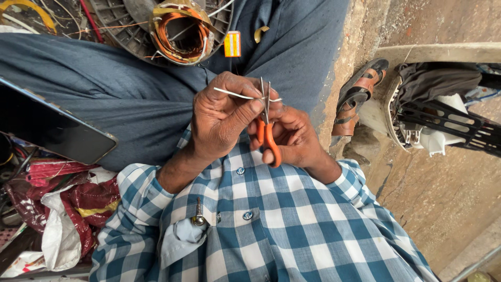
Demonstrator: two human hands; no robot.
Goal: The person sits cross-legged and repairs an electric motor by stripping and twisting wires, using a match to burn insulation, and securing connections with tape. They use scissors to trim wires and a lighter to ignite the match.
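The person is sitting cross-legged, holding the work close above the lap. The left hand (222, 117) is pinching a thin white strip (233, 94) between thumb and forefinger, the strip sticking out to the left of the pinch and running right toward the blades. The right hand (292, 138) is closed round the orange handles of a small pair of scissors (267, 128), fingers through the loops, blades pointing away from the body and standing almost together at the strip. Whether the blades are already biting into the strip cannot be told; the contact point is too small to read.

Judged step: the trimming of the strip is under way, at the cut itself. The next move appears to call for a steady pinch close to the blades and a clean squeeze of the handles, with the forefinger kept out of the cutting line.

Farther off, a copper-wound coil (180, 31) is resting on a grey ribbed disc (122, 28). A small orange-and-yellow packet (233, 44) is lying on the lap just right of it. A dark flat tablet (49, 128) is lying at the left, and a brown sandal (357, 96) is sitting at the right on the rough floor (443, 198).
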